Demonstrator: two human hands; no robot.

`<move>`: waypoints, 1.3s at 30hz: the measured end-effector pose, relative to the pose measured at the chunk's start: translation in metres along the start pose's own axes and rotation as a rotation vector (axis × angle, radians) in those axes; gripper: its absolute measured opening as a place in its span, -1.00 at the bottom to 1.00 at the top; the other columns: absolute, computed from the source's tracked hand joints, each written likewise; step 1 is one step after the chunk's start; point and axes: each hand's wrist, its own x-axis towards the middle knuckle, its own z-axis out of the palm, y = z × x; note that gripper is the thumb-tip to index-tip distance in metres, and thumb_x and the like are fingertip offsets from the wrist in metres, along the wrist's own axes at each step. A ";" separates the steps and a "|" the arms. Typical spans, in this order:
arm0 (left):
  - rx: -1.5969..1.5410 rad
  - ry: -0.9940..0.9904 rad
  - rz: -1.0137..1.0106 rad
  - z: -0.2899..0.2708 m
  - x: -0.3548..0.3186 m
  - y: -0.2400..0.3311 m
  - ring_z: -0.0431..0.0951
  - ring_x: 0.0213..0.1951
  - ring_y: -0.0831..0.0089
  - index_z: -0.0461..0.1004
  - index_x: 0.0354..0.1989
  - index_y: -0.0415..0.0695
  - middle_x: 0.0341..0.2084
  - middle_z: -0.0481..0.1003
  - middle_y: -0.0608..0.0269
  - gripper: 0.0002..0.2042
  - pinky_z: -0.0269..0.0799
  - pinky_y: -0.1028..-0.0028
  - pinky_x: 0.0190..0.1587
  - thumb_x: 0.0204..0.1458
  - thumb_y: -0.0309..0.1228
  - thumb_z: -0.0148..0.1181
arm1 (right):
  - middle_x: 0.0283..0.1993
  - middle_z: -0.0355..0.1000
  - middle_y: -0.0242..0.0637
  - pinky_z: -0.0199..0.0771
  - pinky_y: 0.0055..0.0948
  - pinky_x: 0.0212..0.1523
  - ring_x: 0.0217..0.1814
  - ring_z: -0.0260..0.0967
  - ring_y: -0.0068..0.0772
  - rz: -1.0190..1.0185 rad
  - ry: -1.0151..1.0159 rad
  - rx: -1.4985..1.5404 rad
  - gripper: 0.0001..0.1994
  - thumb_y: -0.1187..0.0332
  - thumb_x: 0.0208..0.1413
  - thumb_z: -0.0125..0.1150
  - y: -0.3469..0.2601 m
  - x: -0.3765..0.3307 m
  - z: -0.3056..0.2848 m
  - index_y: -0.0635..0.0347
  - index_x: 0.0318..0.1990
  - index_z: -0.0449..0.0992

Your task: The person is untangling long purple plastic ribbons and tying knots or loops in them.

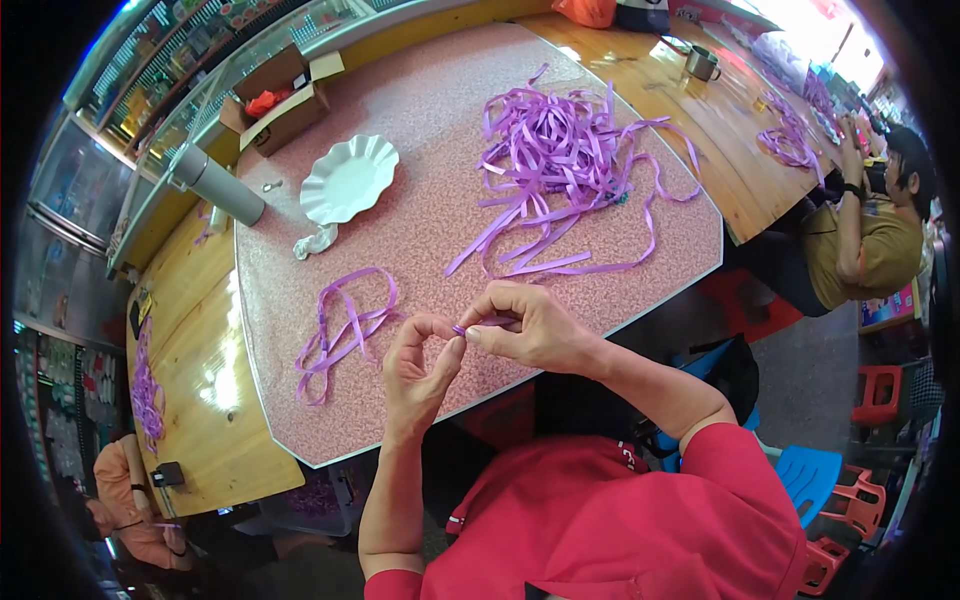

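Observation:
Near the front edge of the pink table mat [420,240], both my hands meet at a purple ribbon [459,330]. My left hand [415,372] pinches one side of it between thumb and forefinger. My right hand [532,325] pinches it from the other side, and most of the ribbon is hidden by the fingers. A looped purple ribbon [345,345] lies on the mat just left of my left hand. Beyond my right hand rests a large tangled pile of purple ribbons [550,150], with loose ends trailing toward me.
A white scalloped dish [350,180], a crumpled white tissue [316,243], a grey flask [218,185] and an open cardboard box [285,115] stand at the far left. A metal mug [702,64] is at the far right. Other people sit at both sides, near more purple ribbons [790,140].

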 end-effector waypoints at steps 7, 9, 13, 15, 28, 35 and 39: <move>-0.116 -0.006 -0.045 -0.004 -0.002 0.000 0.42 -0.10 0.54 0.44 -0.19 -0.18 -0.21 0.46 0.31 -0.87 0.31 0.51 0.05 0.14 -0.53 0.27 | -0.37 0.47 -0.38 0.34 -0.50 -0.35 -0.36 0.34 -0.61 -0.061 0.036 -0.303 -0.84 0.35 0.10 0.39 -0.012 -0.004 -0.002 0.21 -0.23 0.66; -0.174 -0.024 -0.047 -0.006 -0.002 0.000 0.42 -0.08 0.53 0.44 -0.18 -0.19 -0.21 0.46 0.30 -0.87 0.29 0.49 0.07 0.16 -0.52 0.25 | -0.37 0.48 -0.38 0.34 -0.49 -0.35 -0.35 0.34 -0.61 -0.034 0.035 -0.290 -0.84 0.34 0.10 0.40 -0.013 -0.005 -0.002 0.21 -0.24 0.67; -0.164 0.033 -0.047 -0.001 -0.004 0.006 0.43 -0.07 0.51 0.45 -0.15 -0.20 -0.21 0.46 0.29 -0.86 0.29 0.48 0.09 0.16 -0.51 0.23 | -0.38 0.47 -0.39 0.32 -0.51 -0.37 -0.36 0.33 -0.62 -0.008 0.030 -0.260 -0.85 0.33 0.12 0.40 -0.014 -0.006 -0.003 0.20 -0.22 0.68; -0.076 0.041 -0.019 -0.001 -0.006 0.004 0.44 -0.06 0.48 0.45 -0.14 -0.22 -0.21 0.47 0.28 -0.84 0.30 0.47 0.09 0.15 -0.51 0.24 | -0.39 0.47 -0.39 0.31 -0.52 -0.37 -0.36 0.32 -0.63 -0.008 0.028 -0.259 -0.84 0.33 0.13 0.40 -0.014 -0.006 -0.004 0.20 -0.21 0.68; 0.258 0.073 0.151 0.000 -0.004 -0.001 0.54 -0.21 0.38 0.52 -0.25 -0.24 -0.32 0.53 0.17 -0.92 0.41 0.44 -0.08 0.10 -0.56 0.27 | -0.39 0.45 -0.37 0.32 -0.49 -0.35 -0.35 0.36 -0.57 -0.088 0.030 -0.397 -0.85 0.39 0.09 0.41 -0.013 -0.003 -0.006 0.20 -0.20 0.68; 0.366 0.063 0.150 0.000 -0.006 -0.002 0.48 -0.21 0.53 0.53 -0.23 -0.23 -0.31 0.51 0.29 -0.91 0.37 0.52 -0.10 0.16 -0.50 0.29 | -0.30 0.53 -0.31 0.39 -0.52 -0.30 -0.24 0.46 -0.55 -0.113 0.053 -0.539 -0.86 0.46 0.07 0.39 -0.017 -0.006 0.000 0.23 -0.21 0.65; 0.418 0.101 0.145 0.004 -0.007 0.004 0.54 -0.25 0.30 0.54 -0.30 -0.21 -0.39 0.56 0.18 -0.90 0.39 0.35 -0.12 0.11 -0.48 0.33 | -0.33 0.49 -0.22 0.45 -0.33 -0.27 -0.33 0.45 -0.24 -0.172 0.078 -0.488 -0.84 0.40 0.08 0.36 -0.010 -0.005 0.003 0.25 -0.20 0.63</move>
